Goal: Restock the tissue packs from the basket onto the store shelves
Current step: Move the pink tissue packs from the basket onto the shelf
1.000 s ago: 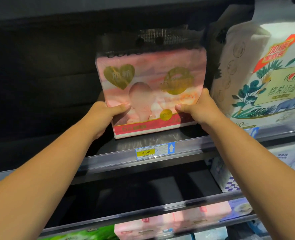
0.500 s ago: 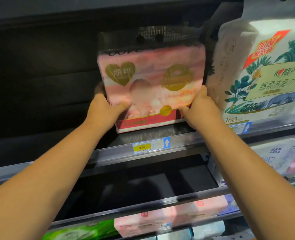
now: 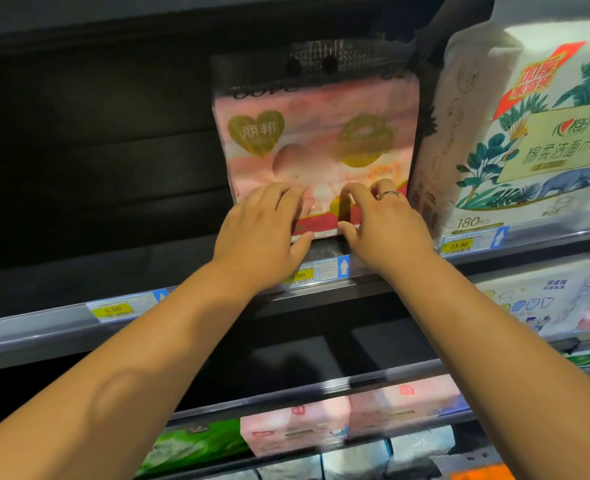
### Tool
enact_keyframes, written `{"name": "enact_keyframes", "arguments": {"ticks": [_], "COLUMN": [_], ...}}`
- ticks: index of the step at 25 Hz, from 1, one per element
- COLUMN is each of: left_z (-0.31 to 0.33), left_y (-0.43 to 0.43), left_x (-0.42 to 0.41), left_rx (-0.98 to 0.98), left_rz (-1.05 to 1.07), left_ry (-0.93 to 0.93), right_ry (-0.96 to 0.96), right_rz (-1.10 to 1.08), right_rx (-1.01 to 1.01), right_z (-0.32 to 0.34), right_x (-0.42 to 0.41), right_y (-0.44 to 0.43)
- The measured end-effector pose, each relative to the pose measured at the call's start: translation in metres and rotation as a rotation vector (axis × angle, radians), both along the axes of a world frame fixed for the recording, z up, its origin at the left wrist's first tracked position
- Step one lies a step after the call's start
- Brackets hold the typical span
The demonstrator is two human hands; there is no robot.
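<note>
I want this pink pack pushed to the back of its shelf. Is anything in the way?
Nothing visible. The left hand and right hand press directly on the pink pack; the white pack stands close on its right, beside the path. What lies behind it is hidden.

Left hand [image 3: 262,233] and right hand [image 3: 383,226] cover the lower front of the pink tissue pack [image 3: 314,133]. The left wrist hides part of the price tag [image 3: 321,271]; I only read "90". The white pack [image 3: 528,133] runs off the right edge, and I can't read the blurred lower-shelf packs [image 3: 293,427].
</note>
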State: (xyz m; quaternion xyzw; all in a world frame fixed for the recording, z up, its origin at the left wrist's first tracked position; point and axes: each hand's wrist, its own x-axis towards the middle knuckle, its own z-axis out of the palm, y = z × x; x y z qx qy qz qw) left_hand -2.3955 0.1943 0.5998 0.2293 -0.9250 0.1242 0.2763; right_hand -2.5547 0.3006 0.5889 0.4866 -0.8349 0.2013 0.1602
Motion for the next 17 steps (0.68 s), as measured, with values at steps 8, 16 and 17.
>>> {"name": "enact_keyframes", "arguments": {"ticks": [8,16,17], "left_z": [-0.018,-0.095,-0.106], "left_y": [0.039,0.125,0.138], "left_x": [0.029,0.065,0.069], "left_rx": [-0.025,0.073,0.077], "left_rz": [-0.158,-0.522,-0.568], "left_ry": [0.018,-0.047,-0.062], "right_ry": [0.113,0.123,0.117], "right_rz": [-0.204,-0.516,-0.558], "right_rx": [-0.129,-0.079,-0.048], "right_z": [-0.021,-0.091,-0.105], "right_x": [0.057,0.158,0.172], "right_y": [0.066,0.177,0.193]}}
